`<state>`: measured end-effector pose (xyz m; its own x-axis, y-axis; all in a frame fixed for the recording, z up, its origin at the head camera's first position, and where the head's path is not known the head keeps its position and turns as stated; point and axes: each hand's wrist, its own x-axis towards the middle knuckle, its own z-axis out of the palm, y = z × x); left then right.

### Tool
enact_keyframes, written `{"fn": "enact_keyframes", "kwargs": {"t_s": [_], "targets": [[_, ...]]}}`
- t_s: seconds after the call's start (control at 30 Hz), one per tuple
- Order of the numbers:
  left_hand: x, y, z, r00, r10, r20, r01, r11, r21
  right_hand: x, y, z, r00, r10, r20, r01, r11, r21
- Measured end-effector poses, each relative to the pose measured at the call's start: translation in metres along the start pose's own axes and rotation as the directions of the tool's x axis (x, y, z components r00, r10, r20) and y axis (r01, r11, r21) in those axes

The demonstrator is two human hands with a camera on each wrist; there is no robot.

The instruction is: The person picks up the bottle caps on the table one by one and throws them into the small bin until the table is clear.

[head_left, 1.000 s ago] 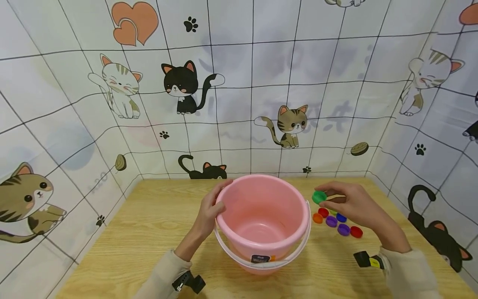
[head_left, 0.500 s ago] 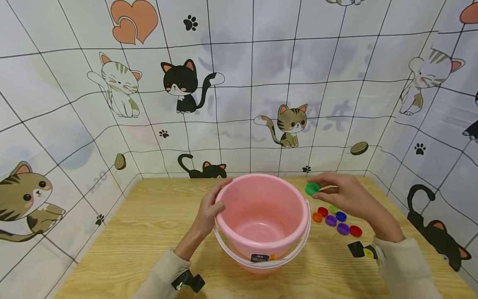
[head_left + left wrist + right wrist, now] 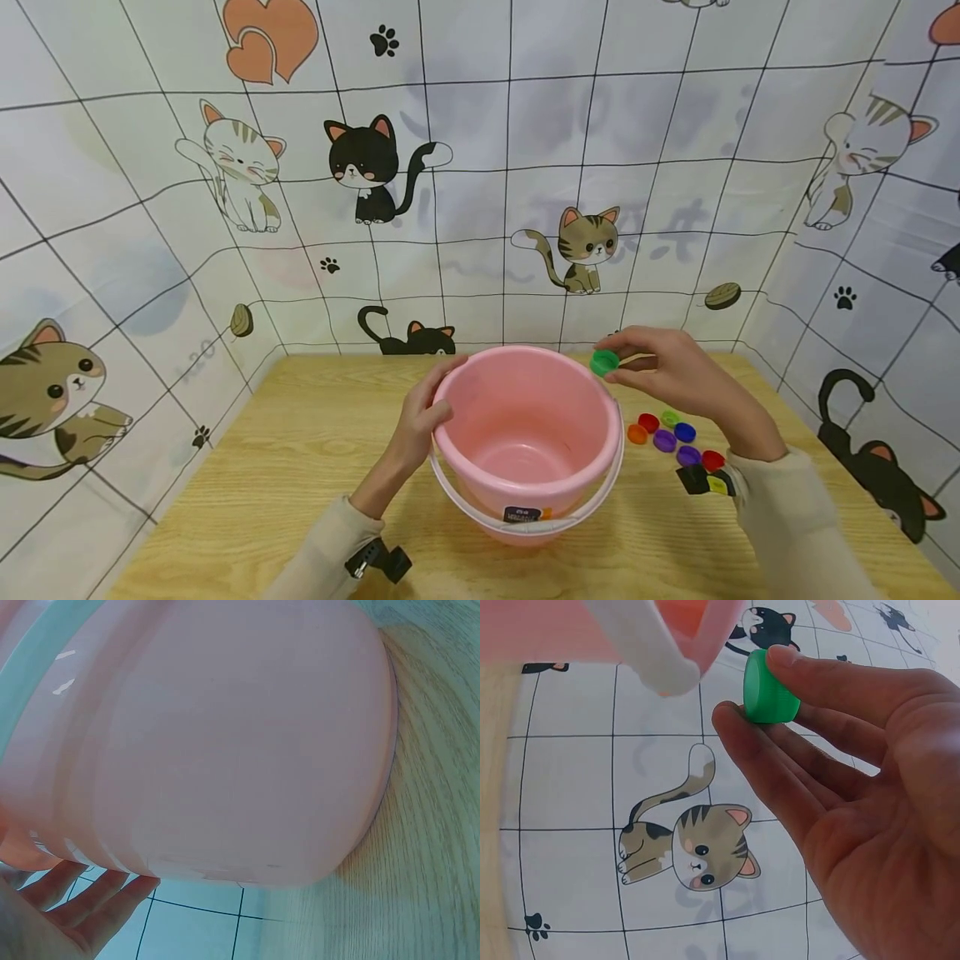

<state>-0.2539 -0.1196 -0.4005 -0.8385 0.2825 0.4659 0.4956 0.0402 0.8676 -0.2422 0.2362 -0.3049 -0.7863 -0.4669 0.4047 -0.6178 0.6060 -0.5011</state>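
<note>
A pink bucket (image 3: pixel 525 493) with a white handle (image 3: pixel 555 526) hanging down in front stands on the wooden table, tilted slightly toward me. My left hand (image 3: pixel 414 421) grips its rim on the left, thumb over the edge and fingers along the outside wall; in the left wrist view those fingers (image 3: pixel 112 904) touch the bucket's side. Between thumb and fingertips, my right hand (image 3: pixel 667 367) pinches a green bottle cap (image 3: pixel 769 688), raised just beside the bucket's right rim. No caps show inside the bucket.
Several loose caps in red, orange, purple, blue and light green lie to the right of the bucket, among them a purple cap (image 3: pixel 664 440) and an orange cap (image 3: pixel 637 434). Behind the table (image 3: pixel 300 467) hangs a cat-print wall cloth (image 3: pixel 472 208).
My right hand has carried the green bottle cap left and upward, from above the loose caps to the bucket's right rim. The left hand and bucket have stayed put.
</note>
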Motion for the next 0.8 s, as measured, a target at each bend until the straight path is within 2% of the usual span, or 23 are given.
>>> {"fn": "enact_keyframes", "kwargs": {"t_s": [0.23,0.5,0.8], "targets": [[0.000,0.000,0.001,1.000,-0.007,0.002,0.007,1.000,-0.002,0.010,-0.008,0.000,0.999,-0.032,0.018,0.032,0.999,0.014],[0.000,0.000,-0.001,1.000,-0.012,-0.002,0.012,1.000,0.000,0.028,-0.017,0.002,0.998,-0.063,0.031,0.064,0.998,-0.029],[0.000,0.001,0.000,1.000,-0.008,0.008,0.008,1.000,-0.004,0.043,-0.024,0.006,0.993,-0.100,0.067,0.099,0.995,0.019]]}}
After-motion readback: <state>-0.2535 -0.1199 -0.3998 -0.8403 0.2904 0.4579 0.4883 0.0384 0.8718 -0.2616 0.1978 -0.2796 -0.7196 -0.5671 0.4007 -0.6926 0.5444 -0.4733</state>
